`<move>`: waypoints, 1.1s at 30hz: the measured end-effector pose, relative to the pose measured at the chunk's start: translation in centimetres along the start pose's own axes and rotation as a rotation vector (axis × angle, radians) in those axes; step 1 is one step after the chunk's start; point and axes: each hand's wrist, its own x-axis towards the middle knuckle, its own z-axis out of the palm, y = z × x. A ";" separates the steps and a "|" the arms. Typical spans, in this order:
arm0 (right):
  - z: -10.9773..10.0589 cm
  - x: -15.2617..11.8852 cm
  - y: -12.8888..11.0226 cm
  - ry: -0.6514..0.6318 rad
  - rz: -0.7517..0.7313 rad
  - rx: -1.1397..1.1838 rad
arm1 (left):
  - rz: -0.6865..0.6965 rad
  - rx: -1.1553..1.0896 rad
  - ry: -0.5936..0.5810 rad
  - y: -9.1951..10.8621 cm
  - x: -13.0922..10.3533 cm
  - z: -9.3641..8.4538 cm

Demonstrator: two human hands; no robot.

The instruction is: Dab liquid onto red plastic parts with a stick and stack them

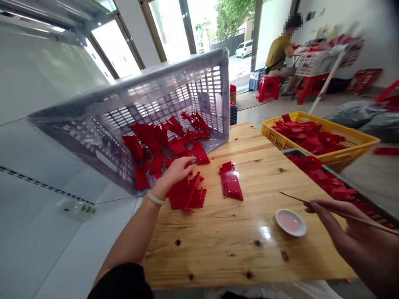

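Observation:
My left hand (179,169) reaches to the mouth of a tipped grey crate (226,95), its fingers at a red piece (200,153) on the crate's edge; whether it grips the piece is unclear. Below that hand, more red parts (196,197) lie in a pile on the wooden table (218,249). One flat red part (230,181) rests alone near the middle. On the right, my right hand (339,220) is closed around a thin brush (299,199), its tip pointing left above a small white dish (291,223) of pinkish liquid.
Beyond the table's right edge stand a yellow crate (352,154) and a dark crate (324,166), both holding red parts. A person (279,52) sits on a red stool (268,88) at the back right. A white wall (46,232) borders the table's left side.

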 end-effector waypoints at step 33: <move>-2.7 -1.3 3.5 -0.360 0.174 -0.093 | -0.470 -1.705 -0.192 5.1 -12.9 17.1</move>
